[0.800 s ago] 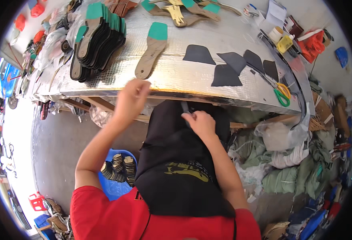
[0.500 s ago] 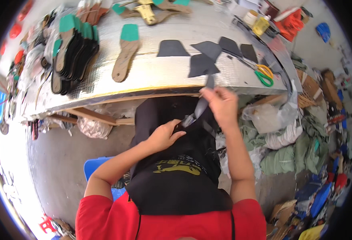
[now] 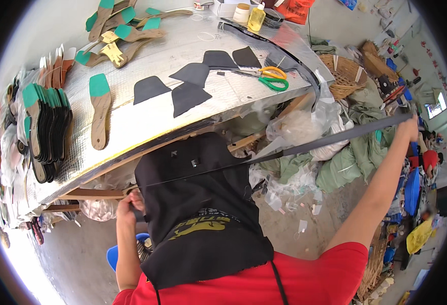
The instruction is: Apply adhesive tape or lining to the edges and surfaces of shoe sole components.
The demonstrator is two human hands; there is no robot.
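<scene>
A long dark grey strip [image 3: 335, 140] is stretched taut across the front of my black apron. My right hand [image 3: 410, 129], arm reaching far out to the right, is closed on its wide end. The strip looks thin, edge-on, where it runs to my left hand [image 3: 131, 202], which is closed on its other end beside the table's front edge. On the table lie several dark grey cut pieces [image 3: 151, 89], some overlapping. Scissors [image 3: 272, 77] with yellow and green handles rest to their right. A single brown insole [image 3: 100, 119] with a green end lies to their left.
A stack of green-ended insoles [image 3: 50, 122] stands on the table's left end. More insoles and a yellow template [image 3: 112, 53] lie at the back. A yellow bottle [image 3: 256, 18] and a jar [image 3: 242, 13] stand behind. Green sacks [image 3: 343, 170] and a wicker basket [image 3: 343, 76] are at right.
My hands have moved far apart, the right outward to the right, the left down and left. The strip, bunched between them before, is now stretched out. The view has turned to the right.
</scene>
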